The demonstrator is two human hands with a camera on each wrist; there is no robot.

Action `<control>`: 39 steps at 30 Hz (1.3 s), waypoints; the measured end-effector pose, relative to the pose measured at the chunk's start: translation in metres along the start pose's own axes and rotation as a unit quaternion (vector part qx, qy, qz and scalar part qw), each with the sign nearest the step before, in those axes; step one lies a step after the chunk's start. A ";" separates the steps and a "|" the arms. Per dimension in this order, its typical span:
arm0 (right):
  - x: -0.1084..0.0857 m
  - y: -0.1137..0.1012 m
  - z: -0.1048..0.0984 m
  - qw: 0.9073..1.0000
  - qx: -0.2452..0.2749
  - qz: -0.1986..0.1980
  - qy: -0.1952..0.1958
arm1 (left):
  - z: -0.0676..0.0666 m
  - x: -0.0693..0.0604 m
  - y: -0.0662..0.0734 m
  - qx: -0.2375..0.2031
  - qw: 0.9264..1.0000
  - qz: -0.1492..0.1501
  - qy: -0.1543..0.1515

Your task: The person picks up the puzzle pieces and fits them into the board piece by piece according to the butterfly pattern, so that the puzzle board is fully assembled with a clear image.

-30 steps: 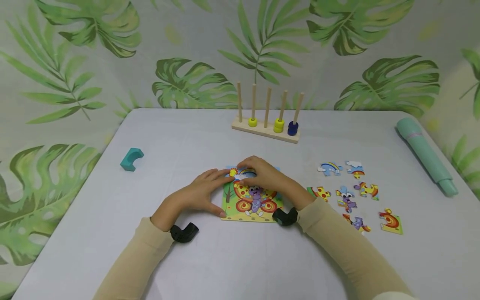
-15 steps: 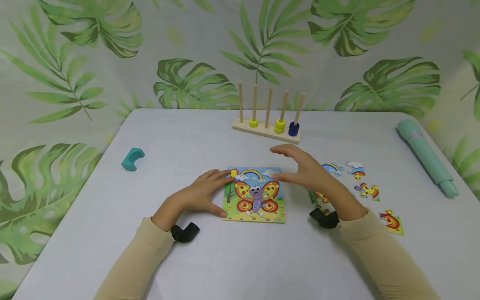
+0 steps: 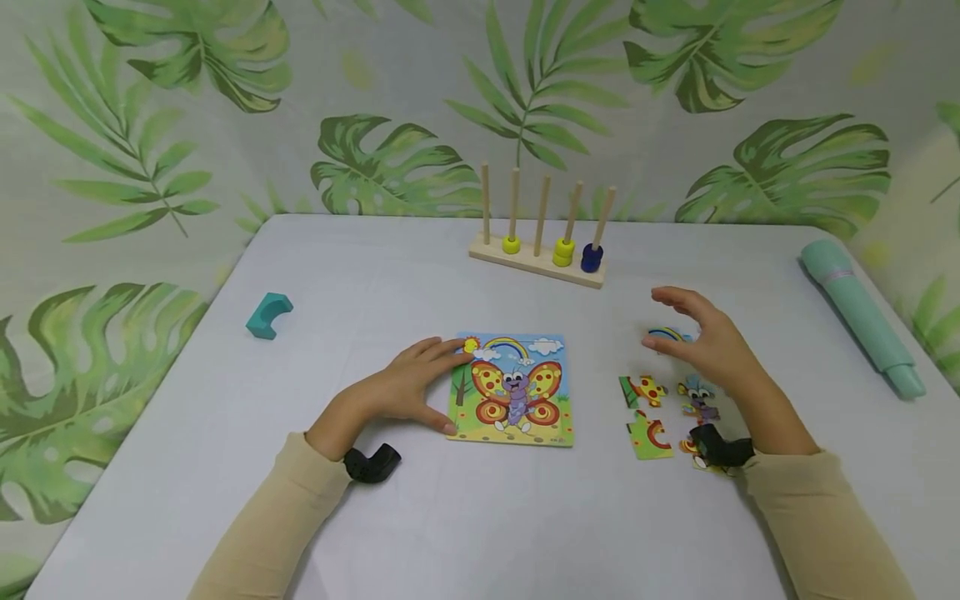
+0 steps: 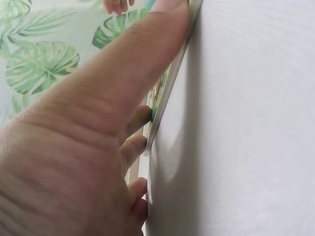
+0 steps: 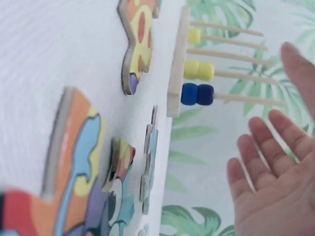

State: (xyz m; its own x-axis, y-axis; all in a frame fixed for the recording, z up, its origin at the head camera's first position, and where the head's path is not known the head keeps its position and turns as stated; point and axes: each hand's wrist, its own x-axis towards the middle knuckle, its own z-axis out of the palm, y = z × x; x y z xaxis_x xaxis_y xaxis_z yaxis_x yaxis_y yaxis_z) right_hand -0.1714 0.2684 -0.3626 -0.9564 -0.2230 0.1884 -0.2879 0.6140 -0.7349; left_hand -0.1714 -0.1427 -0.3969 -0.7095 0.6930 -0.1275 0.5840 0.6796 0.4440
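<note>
Butterfly board (image 3: 516, 396) on white table (image 3: 525, 525), leafy backdrop (image 3: 382, 162), spread left hand (image 3: 405, 385) touching board, right hand (image 3: 717, 346) spread, empty

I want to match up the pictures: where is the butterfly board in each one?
Head: the butterfly board is just below the middle, at the left hand's fingertips.
Left wrist: edge-on, slanting from the top down to about the middle.
Right wrist: not in it.
Shared landmark: the leafy backdrop, in all three.

Flat butterfly board (image 3: 516, 402), scattered puzzle pieces (image 3: 649, 437)
</note>
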 end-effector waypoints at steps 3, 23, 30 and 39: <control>-0.001 0.008 -0.002 1.000 0.007 0.021 -0.005 | 0.001 0.000 -0.001 -0.004 1.000 -0.003 0.000; -0.005 0.044 -0.005 0.990 -0.065 0.097 -0.080 | 0.001 -0.001 0.000 -0.013 1.000 -0.006 -0.002; -0.004 0.047 -0.004 0.991 -0.088 0.062 -0.085 | 0.001 -0.002 0.001 -0.021 1.000 -0.011 -0.003; -0.004 0.045 -0.002 0.987 -0.115 0.058 -0.091 | 0.001 -0.003 0.001 -0.016 1.000 -0.010 -0.003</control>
State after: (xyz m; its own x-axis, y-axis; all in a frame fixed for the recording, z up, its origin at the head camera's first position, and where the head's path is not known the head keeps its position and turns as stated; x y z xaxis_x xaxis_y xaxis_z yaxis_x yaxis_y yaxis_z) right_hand -0.1804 0.2984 -0.3958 -0.9651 -0.2608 -0.0241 -0.2005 0.7950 -0.5725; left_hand -0.1683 -0.1435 -0.3972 -0.7182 0.6812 -0.1419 0.5567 0.6849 0.4701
